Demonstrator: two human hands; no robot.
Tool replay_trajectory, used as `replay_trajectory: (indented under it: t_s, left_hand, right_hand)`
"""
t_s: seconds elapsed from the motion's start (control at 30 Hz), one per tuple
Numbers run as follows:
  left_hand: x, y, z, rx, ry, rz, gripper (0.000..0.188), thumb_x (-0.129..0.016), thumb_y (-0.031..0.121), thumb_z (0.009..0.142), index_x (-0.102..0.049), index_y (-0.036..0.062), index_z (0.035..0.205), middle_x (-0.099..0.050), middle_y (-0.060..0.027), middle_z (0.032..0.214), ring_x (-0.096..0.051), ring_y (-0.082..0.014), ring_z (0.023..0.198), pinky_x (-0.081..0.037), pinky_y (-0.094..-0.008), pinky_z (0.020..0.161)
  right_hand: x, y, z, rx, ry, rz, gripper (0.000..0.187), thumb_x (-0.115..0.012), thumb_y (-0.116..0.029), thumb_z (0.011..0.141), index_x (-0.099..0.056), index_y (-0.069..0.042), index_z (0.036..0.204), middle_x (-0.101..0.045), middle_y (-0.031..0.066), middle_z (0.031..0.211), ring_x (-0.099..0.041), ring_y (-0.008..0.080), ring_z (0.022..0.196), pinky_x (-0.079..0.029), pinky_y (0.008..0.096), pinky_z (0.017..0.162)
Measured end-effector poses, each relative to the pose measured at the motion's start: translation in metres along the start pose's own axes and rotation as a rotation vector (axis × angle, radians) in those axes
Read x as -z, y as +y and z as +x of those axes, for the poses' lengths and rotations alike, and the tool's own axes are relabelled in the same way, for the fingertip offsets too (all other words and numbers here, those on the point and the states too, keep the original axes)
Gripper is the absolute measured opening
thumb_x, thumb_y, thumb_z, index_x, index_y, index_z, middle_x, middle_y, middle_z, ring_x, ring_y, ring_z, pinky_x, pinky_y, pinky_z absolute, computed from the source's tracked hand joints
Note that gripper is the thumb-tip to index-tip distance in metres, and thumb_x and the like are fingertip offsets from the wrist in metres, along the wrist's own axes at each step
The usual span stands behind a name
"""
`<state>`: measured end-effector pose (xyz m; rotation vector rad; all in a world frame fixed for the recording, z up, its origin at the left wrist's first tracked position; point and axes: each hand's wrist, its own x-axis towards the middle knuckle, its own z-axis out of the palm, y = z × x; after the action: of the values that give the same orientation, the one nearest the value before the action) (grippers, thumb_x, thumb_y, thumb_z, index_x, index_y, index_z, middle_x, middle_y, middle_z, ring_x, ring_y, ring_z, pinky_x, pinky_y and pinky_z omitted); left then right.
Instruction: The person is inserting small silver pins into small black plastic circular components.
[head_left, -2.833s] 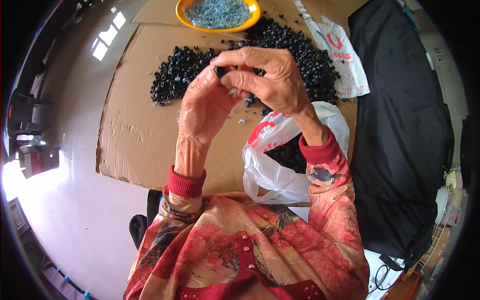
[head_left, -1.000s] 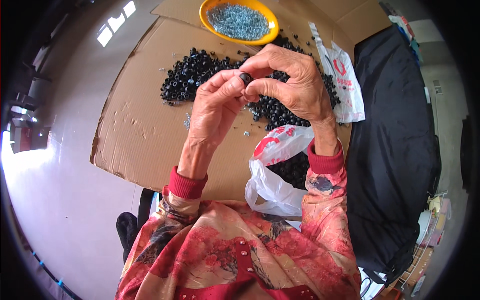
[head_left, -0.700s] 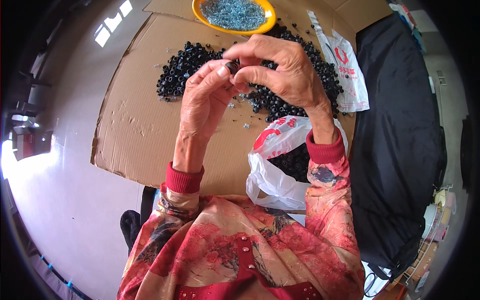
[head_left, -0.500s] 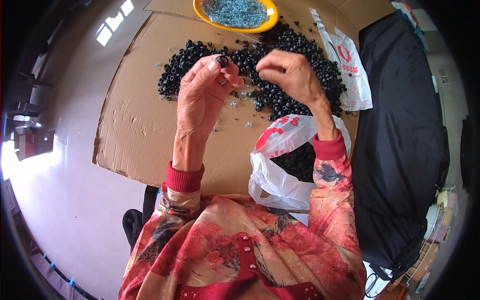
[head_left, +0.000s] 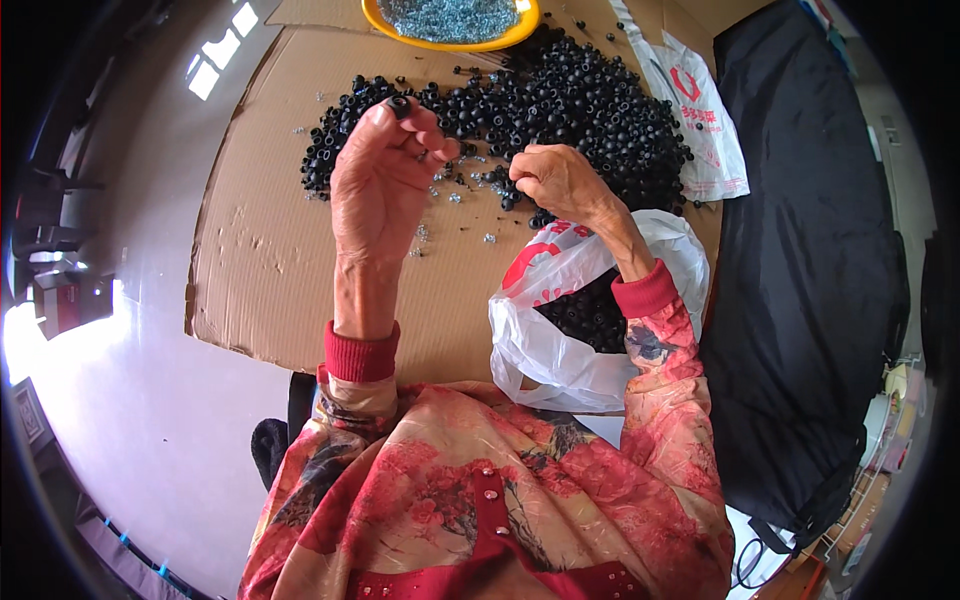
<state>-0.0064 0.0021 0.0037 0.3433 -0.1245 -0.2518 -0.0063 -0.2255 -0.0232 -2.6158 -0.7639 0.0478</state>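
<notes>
Between the thumb and forefinger of my left hand (head_left: 383, 185) is a small round black plastic piece (head_left: 399, 106) with a hollow end. The other fingers of that hand curl loosely, and something small may lie among them. My right hand (head_left: 572, 186) hovers at the near edge of the pile, its fingers curled together; whatever they hold, if anything, is hidden. A wide heap of black plastic pieces (head_left: 600, 105), some ball-like and some hollow, spreads beyond both hands. Small clear bits (head_left: 455, 198) lie scattered between the hands on the cardboard sheet (head_left: 265, 255).
Under my right forearm stands an open white plastic bag (head_left: 545, 365) with more black pieces (head_left: 585, 318) inside. A yellow bowl (head_left: 455, 45) of bluish clear bits sits at the far edge. Another white bag (head_left: 715, 150) lies flat at right, beside a large black cloth cover (head_left: 810, 250).
My right hand has drawn back toward me and its fingers have curled in. My left hand, still pinching the black piece, has shifted slightly left in the picture.
</notes>
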Motion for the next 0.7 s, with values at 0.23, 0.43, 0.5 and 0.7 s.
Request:
replay_trajectory:
  t_s: [0.23, 0.43, 0.5, 0.7]
  left_hand:
    - [0.003, 0.007, 0.000, -0.041, -0.010, -0.011, 0.019, -0.053, 0.022, 0.088, -0.059, 0.0034, 0.088, -0.059, -0.0054, 0.082, -0.055, -0.0152, 0.076, -0.046, -0.0362, 0.076]
    - [0.007, 0.007, 0.001, -0.051, 0.019, -0.016, 0.018, -0.053, 0.021, 0.087, -0.059, 0.0040, 0.089, -0.059, -0.0056, 0.082, -0.056, -0.0153, 0.076, -0.047, -0.0365, 0.076]
    - [0.008, 0.008, 0.001, -0.058, 0.028, -0.021, 0.017, -0.053, 0.020, 0.087, -0.059, 0.0040, 0.088, -0.059, -0.0055, 0.082, -0.056, -0.0153, 0.076, -0.047, -0.0366, 0.077]
    - [0.012, 0.006, 0.002, -0.037, 0.010, -0.071, 0.015, -0.052, 0.017, 0.088, -0.056, 0.0039, 0.093, -0.059, -0.0078, 0.087, -0.057, -0.0157, 0.077, -0.049, -0.0363, 0.076]
  right_hand:
    - [-0.007, -0.017, 0.020, 0.085, -0.008, -0.086, 0.005, -0.057, -0.007, 0.073, -0.054, -0.003, 0.073, -0.054, 0.0085, 0.067, -0.058, 0.0276, 0.064, -0.048, 0.0367, 0.060]
    - [-0.023, -0.026, 0.044, 0.100, -0.061, -0.044, 0.009, -0.058, -0.011, 0.073, -0.056, -0.003, 0.073, -0.056, 0.0109, 0.069, -0.059, 0.0292, 0.067, -0.048, 0.0378, 0.060]
    - [-0.024, -0.029, 0.045, 0.028, -0.085, -0.030, 0.012, -0.060, -0.013, 0.073, -0.056, -0.002, 0.070, -0.057, 0.0115, 0.069, -0.059, 0.0301, 0.066, -0.048, 0.0387, 0.060]
    - [-0.037, -0.030, 0.043, 0.062, -0.047, -0.095, 0.012, -0.061, -0.012, 0.071, -0.054, -0.002, 0.070, -0.058, 0.0122, 0.069, -0.059, 0.0316, 0.065, -0.048, 0.0406, 0.059]
